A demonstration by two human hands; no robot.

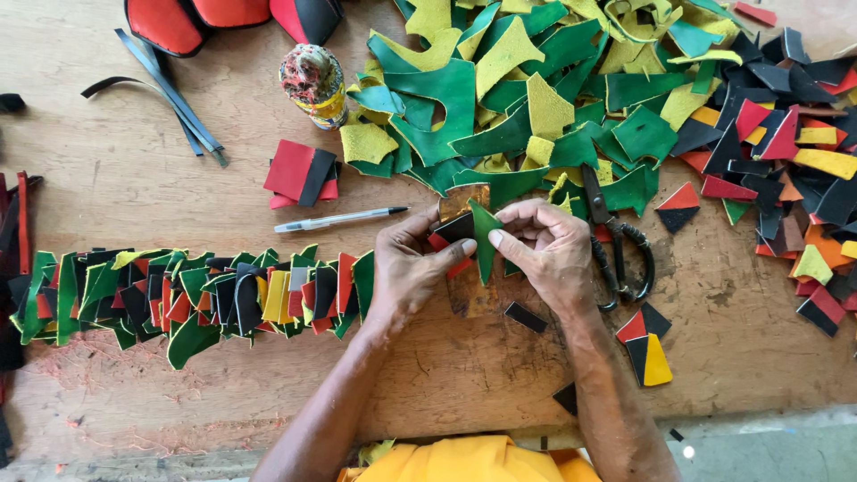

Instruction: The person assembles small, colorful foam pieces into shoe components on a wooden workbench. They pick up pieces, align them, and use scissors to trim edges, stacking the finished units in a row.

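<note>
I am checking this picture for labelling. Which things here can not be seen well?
Head view only:
- Brown board: mostly covered by the left hand and right hand.
- Green piece: its right edge is hidden under right-hand fingers.
- Scissors: blade tips hidden under green scraps.
- Red pads: cut by the top edge.
- Glue bottle: label too smeared to tell.

Wooden surface [134, 178] with tools and offcuts.
Pen [339, 219] left of scissors [616, 245]; glue bottle [314, 85] beside green-yellow scrap pile [536, 89]; black straps [170, 94] upper left.
</note>
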